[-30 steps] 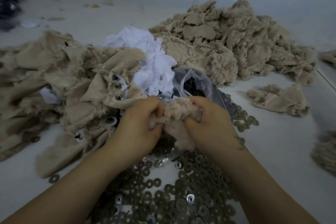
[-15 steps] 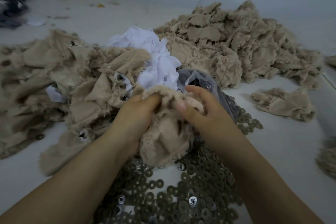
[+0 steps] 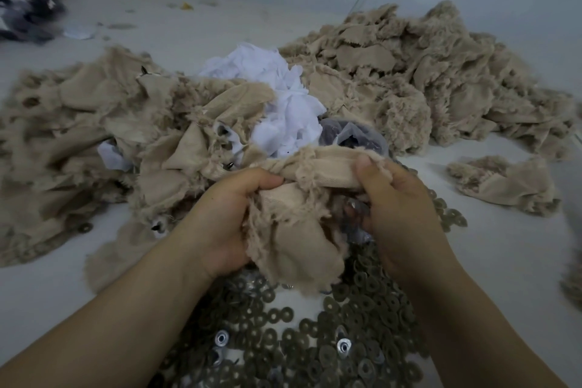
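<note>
Head view: 2 hands work 1 beige plush piece [image 3: 296, 239]; left hand [image 3: 230, 217] and right hand [image 3: 400, 214] each clench its upper edge, fingers curled tight; the piece hangs between and below both grips, over the washers [image 3: 371, 318]; judgement: pull evenly, keep the frayed hem taut, avoid tearing.

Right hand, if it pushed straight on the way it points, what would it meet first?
The frayed beige fabric piece that the right hand grips is first in that line. Past it probably comes the clear plastic bag, though depth is unclear.
</note>
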Action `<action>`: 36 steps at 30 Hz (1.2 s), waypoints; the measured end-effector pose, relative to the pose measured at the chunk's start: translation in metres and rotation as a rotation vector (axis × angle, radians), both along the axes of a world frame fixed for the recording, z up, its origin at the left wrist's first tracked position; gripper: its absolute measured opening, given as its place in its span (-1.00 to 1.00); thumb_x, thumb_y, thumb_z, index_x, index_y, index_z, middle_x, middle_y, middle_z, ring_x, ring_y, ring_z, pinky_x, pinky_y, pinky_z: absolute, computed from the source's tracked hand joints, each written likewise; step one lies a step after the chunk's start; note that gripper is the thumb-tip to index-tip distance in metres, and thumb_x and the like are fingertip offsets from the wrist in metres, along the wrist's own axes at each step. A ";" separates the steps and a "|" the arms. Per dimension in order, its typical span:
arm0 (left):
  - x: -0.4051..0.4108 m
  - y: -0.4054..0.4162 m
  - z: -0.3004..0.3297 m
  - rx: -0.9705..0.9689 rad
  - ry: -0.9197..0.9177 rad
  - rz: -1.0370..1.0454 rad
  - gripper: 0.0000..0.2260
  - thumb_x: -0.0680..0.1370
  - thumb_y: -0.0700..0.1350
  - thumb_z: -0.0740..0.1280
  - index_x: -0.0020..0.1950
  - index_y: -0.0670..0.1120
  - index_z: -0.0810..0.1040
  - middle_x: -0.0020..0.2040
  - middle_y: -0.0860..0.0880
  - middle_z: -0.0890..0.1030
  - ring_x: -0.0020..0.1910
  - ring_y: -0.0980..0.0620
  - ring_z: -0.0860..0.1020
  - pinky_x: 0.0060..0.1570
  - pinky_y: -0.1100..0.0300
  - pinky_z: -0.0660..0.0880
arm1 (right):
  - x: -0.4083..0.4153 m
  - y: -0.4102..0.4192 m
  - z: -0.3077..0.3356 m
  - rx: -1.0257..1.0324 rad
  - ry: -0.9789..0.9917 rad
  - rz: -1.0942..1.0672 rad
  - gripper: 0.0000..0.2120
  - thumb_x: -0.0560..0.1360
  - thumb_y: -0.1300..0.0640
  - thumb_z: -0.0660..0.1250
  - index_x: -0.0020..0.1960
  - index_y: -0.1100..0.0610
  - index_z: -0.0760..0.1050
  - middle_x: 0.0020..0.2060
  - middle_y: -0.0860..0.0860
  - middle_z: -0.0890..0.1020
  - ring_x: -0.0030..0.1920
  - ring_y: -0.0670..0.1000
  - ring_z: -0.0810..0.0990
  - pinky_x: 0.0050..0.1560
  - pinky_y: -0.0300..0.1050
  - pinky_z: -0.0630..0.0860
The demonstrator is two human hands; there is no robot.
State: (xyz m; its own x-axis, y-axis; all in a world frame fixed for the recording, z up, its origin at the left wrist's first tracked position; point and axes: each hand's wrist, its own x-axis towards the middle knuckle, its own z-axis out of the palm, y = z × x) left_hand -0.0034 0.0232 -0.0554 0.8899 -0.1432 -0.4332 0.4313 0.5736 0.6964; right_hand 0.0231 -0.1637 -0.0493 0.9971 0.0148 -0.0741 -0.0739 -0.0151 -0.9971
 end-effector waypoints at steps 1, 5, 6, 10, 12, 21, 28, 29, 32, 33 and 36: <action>-0.002 0.001 0.000 -0.045 -0.015 -0.013 -0.58 0.20 -0.21 0.44 0.05 -0.22 0.70 0.02 -0.20 0.69 -0.05 -0.16 0.68 -0.11 0.02 0.65 | -0.001 0.001 0.000 -0.017 -0.004 0.011 -0.71 0.56 -0.17 0.29 -0.04 0.03 0.62 -0.06 0.32 0.61 -0.19 0.16 0.58 -0.13 0.20 0.61; -0.009 0.001 0.000 -0.228 -0.104 -0.061 -0.62 0.33 -0.23 0.31 0.10 -0.27 0.68 0.11 -0.24 0.67 0.08 -0.19 0.66 -0.03 -0.01 0.62 | -0.004 0.002 0.001 -0.210 0.002 0.104 -0.34 0.24 -0.53 0.33 0.06 -0.03 0.58 -0.05 -0.05 0.69 -0.04 -0.02 0.68 -0.09 -0.07 0.59; -0.010 0.000 0.000 -0.262 -0.118 -0.068 -0.62 0.36 -0.25 0.27 0.14 -0.28 0.66 0.14 -0.25 0.66 0.12 -0.20 0.65 -0.01 -0.02 0.61 | -0.004 0.002 0.001 -0.323 -0.015 0.118 -0.30 0.18 -0.55 0.27 0.02 -0.02 0.57 -0.09 -0.08 0.67 -0.08 -0.06 0.66 -0.13 -0.14 0.53; -0.012 0.000 -0.002 -0.321 -0.122 -0.078 -0.55 0.38 -0.27 0.28 0.26 -0.26 0.59 0.28 -0.24 0.58 0.23 -0.21 0.59 0.10 -0.07 0.59 | -0.004 -0.001 0.003 -0.266 0.075 0.230 -0.27 0.30 -0.42 0.28 -0.22 0.33 0.43 -0.29 0.24 0.57 -0.27 0.21 0.57 -0.16 0.06 0.53; -0.014 -0.002 -0.005 -0.294 -0.097 -0.094 -0.54 0.38 -0.28 0.29 0.28 -0.24 0.59 0.31 -0.24 0.56 0.28 -0.22 0.55 0.22 -0.10 0.53 | -0.004 0.001 0.002 0.063 0.225 0.281 -0.45 0.45 -0.18 0.33 0.04 0.34 0.61 -0.01 0.25 0.70 0.02 0.24 0.68 0.13 0.17 0.59; -0.024 -0.003 -0.018 -0.122 -0.093 -0.076 -0.64 0.34 -0.35 0.31 0.10 -0.25 0.68 0.18 -0.23 0.64 0.14 -0.19 0.64 -0.05 0.02 0.64 | -0.006 0.008 0.014 0.599 0.270 0.233 -0.51 0.48 0.05 0.24 0.31 0.31 0.51 0.18 0.24 0.65 0.18 0.22 0.65 0.27 0.18 0.52; -0.029 -0.007 -0.019 0.803 -0.419 0.366 -0.74 0.46 -0.27 0.40 0.07 -0.07 0.44 -0.09 -0.17 0.58 -0.16 0.06 0.59 -0.25 0.13 0.55 | -0.009 0.008 0.010 0.542 0.312 0.221 -0.71 0.62 0.27 0.15 0.20 0.30 0.59 0.10 0.27 0.68 0.11 0.24 0.68 0.14 0.13 0.61; -0.031 -0.006 -0.018 1.055 -0.526 0.425 -0.74 0.48 -0.24 0.41 0.03 -0.04 0.37 -0.13 -0.11 0.49 -0.21 0.12 0.51 -0.29 0.24 0.46 | -0.010 0.010 0.009 0.534 0.310 0.220 -0.72 0.60 0.29 0.16 0.19 0.31 0.59 0.09 0.27 0.68 0.10 0.25 0.68 0.13 0.12 0.63; -0.034 -0.007 -0.012 1.550 -0.863 0.484 -0.81 0.51 -0.08 0.35 -0.13 -0.07 0.34 -0.12 0.00 0.35 -0.14 0.05 0.35 -0.15 0.31 0.30 | -0.017 0.016 0.007 0.534 0.295 0.244 -0.72 0.57 0.34 0.18 0.19 0.34 0.58 0.09 0.32 0.66 0.12 0.29 0.66 0.16 0.17 0.60; -0.034 -0.010 -0.009 1.569 -0.883 0.437 -0.77 0.54 0.03 0.30 -0.20 -0.07 0.36 -0.18 0.03 0.36 -0.16 0.04 0.35 -0.17 0.27 0.29 | -0.018 0.018 0.005 0.540 0.294 0.257 -0.73 0.56 0.35 0.19 0.17 0.33 0.59 0.08 0.33 0.67 0.11 0.29 0.67 0.14 0.17 0.62; -0.030 -0.018 -0.003 1.455 -0.753 0.308 -0.62 0.50 0.30 0.21 -0.29 0.03 0.32 -0.32 0.12 0.34 -0.26 0.09 0.37 -0.30 0.19 0.29 | -0.024 0.023 0.002 0.547 0.316 0.273 -0.79 0.51 0.26 0.32 0.09 0.30 0.64 0.07 0.36 0.65 0.11 0.32 0.66 0.18 0.26 0.58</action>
State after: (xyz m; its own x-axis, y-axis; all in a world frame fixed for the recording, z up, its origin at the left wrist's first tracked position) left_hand -0.0335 0.0051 -0.0585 0.8641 0.1765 0.4714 -0.2247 -0.7028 0.6750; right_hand -0.0009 -0.1405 -0.0469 0.8842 0.3803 -0.2712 -0.4274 0.4246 -0.7981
